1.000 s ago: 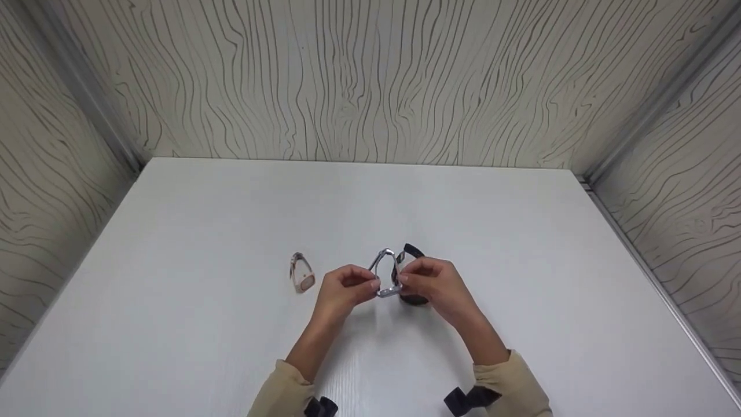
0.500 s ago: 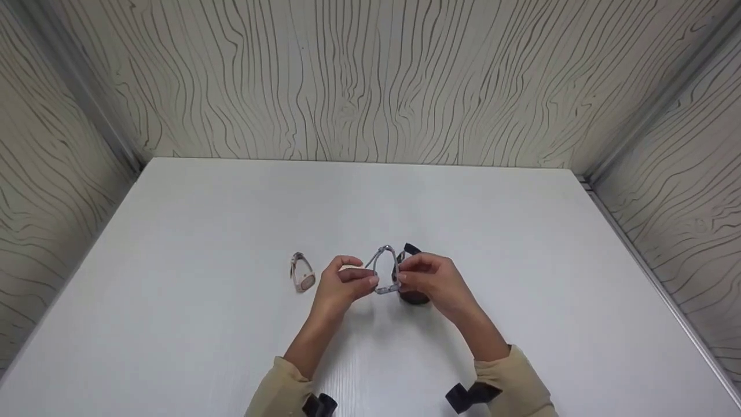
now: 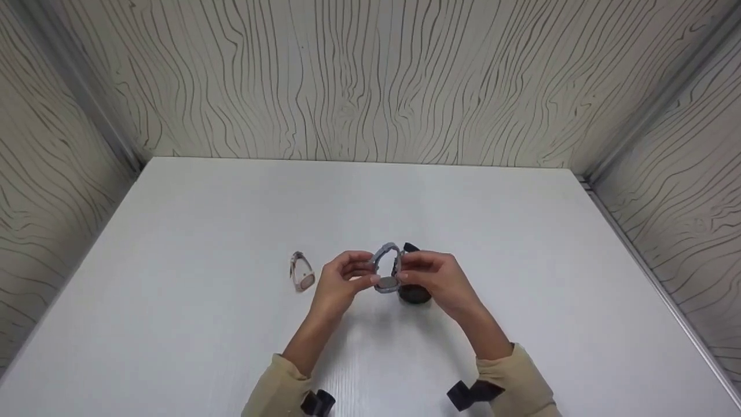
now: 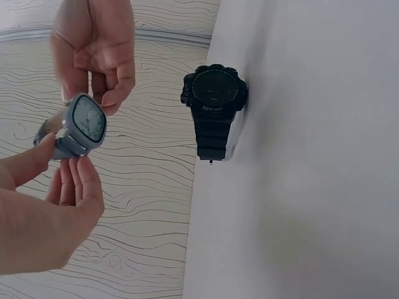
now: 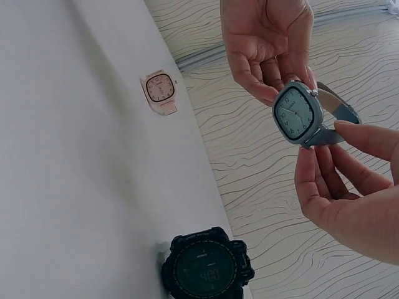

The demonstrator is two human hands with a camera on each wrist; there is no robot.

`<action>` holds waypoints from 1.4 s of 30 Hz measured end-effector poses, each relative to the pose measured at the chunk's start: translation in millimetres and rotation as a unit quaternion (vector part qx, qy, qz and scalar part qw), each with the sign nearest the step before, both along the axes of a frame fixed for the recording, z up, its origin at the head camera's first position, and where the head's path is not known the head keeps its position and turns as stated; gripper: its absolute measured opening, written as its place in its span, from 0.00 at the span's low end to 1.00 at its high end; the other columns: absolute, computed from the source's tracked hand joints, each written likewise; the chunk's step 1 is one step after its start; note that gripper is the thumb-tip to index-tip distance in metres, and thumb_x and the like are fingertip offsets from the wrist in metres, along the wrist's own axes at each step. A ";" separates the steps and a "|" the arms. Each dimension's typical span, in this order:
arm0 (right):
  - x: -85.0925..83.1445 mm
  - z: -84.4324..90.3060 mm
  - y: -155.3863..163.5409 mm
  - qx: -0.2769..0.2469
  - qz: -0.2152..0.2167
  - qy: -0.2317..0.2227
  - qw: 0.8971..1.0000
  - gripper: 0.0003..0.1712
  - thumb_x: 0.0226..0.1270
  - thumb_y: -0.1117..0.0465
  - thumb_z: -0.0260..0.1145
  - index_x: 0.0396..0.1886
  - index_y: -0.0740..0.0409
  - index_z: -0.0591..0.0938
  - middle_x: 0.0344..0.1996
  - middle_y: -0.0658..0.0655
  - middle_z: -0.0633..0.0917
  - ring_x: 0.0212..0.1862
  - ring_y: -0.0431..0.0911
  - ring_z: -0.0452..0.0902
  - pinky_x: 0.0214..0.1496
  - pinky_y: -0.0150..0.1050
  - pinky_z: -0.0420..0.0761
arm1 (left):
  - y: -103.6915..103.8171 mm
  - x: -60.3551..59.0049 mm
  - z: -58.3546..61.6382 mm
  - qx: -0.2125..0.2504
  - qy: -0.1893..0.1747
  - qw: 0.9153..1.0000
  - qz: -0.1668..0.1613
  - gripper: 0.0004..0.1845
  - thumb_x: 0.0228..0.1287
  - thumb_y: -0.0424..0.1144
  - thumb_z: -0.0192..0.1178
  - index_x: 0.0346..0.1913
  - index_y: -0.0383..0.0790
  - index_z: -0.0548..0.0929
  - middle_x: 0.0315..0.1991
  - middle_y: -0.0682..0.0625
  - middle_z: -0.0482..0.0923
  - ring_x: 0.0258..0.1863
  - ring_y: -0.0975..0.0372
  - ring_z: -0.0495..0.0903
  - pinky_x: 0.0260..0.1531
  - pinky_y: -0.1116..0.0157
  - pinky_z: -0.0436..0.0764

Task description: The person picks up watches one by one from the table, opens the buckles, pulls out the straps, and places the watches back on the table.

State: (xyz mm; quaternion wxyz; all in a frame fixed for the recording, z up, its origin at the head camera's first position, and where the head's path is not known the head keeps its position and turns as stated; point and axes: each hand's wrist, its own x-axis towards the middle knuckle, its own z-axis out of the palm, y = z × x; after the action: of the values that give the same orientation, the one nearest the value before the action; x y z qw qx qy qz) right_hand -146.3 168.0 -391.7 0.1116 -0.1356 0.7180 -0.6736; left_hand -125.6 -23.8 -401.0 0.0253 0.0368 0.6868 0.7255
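Both hands are lifting the grey watch (image 3: 386, 270) a little higher and farther from the person than a second ago, so it is now covering more of the black digital watch (image 3: 414, 294) behind it. The left hand (image 3: 341, 282) is opening its grip slightly: its fingers (image 3: 360, 259) are now spreading around the strap where earlier they were bunched tightly at the case. The right hand (image 3: 437, 278) is shifting upward with the watch. The grey watch is turning, its square case now facing down towards the table rather than edge-on.
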 end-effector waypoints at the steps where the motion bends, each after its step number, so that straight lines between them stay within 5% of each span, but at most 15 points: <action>1: 0.2 0.6 0.1 -0.003 0.002 0.004 1.000 0.16 0.55 0.68 0.68 0.42 0.71 0.79 0.36 0.64 0.81 0.39 0.50 0.79 0.45 0.41 0.79 | -0.2 -0.2 0.2 -0.005 0.007 1.000 -0.001 0.19 0.51 0.28 0.65 0.47 0.30 0.76 0.38 0.44 0.79 0.41 0.57 0.78 0.42 0.64 0.78; 24: 0.1 13.9 -7.7 -0.027 0.013 0.071 0.997 0.15 0.56 0.69 0.66 0.43 0.72 0.78 0.33 0.61 0.79 0.41 0.51 0.75 0.45 0.41 0.78 | -1.8 0.4 11.3 -0.037 0.091 0.995 -0.014 0.13 0.55 0.24 0.60 0.45 0.32 0.77 0.42 0.45 0.77 0.45 0.56 0.76 0.45 0.68 0.77; 42: 1.4 20.8 -11.5 -0.039 -0.012 0.091 0.995 0.13 0.56 0.69 0.66 0.41 0.73 0.79 0.34 0.60 0.80 0.36 0.48 0.77 0.46 0.45 0.79 | -4.0 3.3 16.8 -0.065 0.088 0.993 -0.031 0.13 0.57 0.29 0.61 0.46 0.34 0.77 0.40 0.46 0.76 0.43 0.57 0.76 0.46 0.67 0.77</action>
State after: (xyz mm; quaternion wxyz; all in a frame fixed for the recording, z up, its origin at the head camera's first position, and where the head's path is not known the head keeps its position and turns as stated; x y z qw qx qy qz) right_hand -144.8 156.4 -370.9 0.0327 -0.1917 0.6997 -0.6875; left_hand -122.3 -27.8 -384.2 -0.0107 0.1202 0.7305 0.6721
